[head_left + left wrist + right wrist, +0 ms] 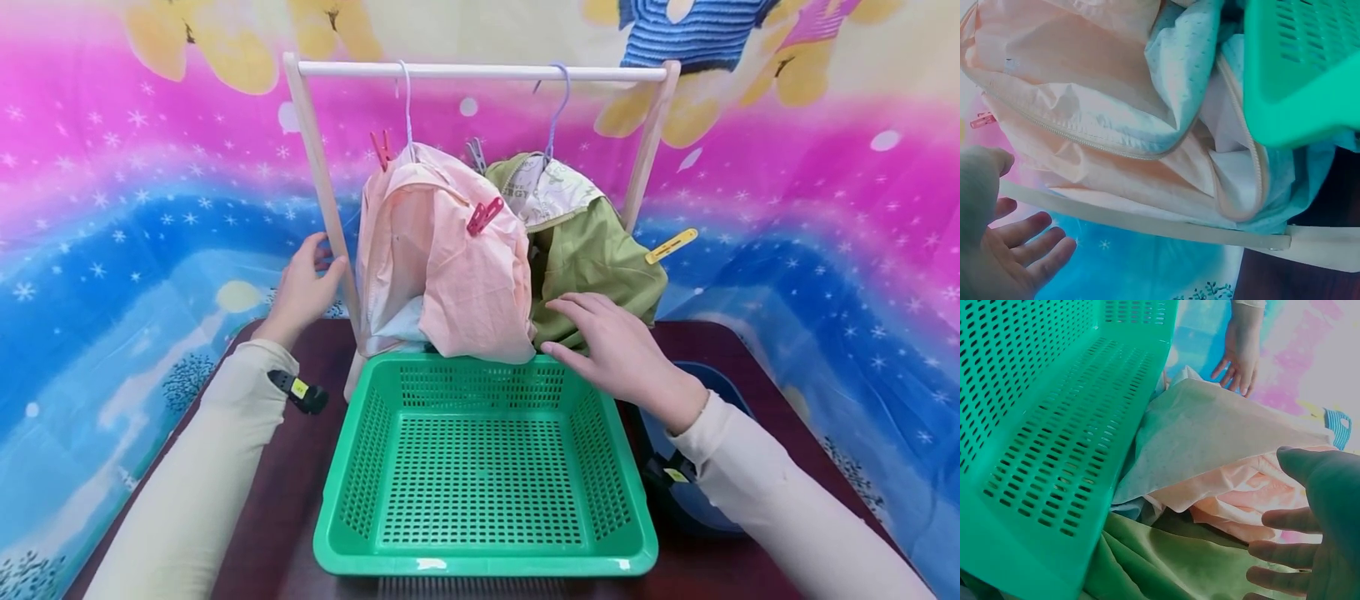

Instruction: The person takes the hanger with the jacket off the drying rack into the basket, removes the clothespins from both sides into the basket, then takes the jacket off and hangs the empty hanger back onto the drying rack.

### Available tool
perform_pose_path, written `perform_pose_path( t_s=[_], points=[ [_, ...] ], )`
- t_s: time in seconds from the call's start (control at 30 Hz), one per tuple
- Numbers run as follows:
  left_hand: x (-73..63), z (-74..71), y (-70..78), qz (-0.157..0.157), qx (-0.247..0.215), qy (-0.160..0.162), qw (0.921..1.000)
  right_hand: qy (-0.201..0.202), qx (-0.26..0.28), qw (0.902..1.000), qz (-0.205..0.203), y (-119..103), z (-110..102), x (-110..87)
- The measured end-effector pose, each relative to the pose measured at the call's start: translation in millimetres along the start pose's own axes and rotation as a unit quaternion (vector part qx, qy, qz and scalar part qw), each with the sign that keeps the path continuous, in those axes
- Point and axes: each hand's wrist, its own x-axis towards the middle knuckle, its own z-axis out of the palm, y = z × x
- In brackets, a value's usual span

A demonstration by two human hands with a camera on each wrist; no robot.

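A pink zip jacket (480, 292) and a green jacket (600, 258) with a pale printed lining hang side by side from a small wooden rack (480, 72). My left hand (303, 283) is beside the rack's left post, fingers loosely spread and holding nothing; the left wrist view shows the same hand (1022, 244) close to the pink jacket's zipped edge. In front of the green jacket, my right hand (618, 350) hovers with fingers extended and grips nothing. Between the two arms stands a green perforated basket (483, 565), its far rim against the jackets' lower hems.
Red clothespins (485, 216) are clipped to the pink jacket, and a grey clothespin (477, 156) sits between the jackets. A yellow clothespin (672, 247) is on the green sleeve. Partly under my right forearm is a dark blue basin (701, 504) on the dark table (285, 492).
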Motion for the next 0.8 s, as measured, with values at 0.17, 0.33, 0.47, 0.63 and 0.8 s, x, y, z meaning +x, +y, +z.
perform_pose_path(
  t_s=[0.17,0.33,0.47,0.63,0.8],
  points=[
    [12.1,-1.9,-1.6,0.011,-0.01,0.005,0.9999,0.012,0.006,0.9999,-0.004,-2.1,-3.4,6.9],
    [18.8,0.2,-1.8,0.016,0.0,0.015,0.9998,0.035,0.019,0.9991,-0.011,-6.8,-3.8,12.5],
    [24.1,3.3,1.2,0.018,-0.002,0.021,0.9996,0.062,0.027,0.9976,-0.012,-9.9,-5.7,15.8],
    [26.8,3.7,2.7,0.019,0.012,0.021,0.9995,0.079,0.033,0.9961,-0.021,-14.2,-8.8,20.5],
    [27.3,4.7,3.9,0.024,0.051,0.009,0.9984,0.094,0.039,0.9945,-0.023,-19.0,-13.9,26.8]
  ],
)
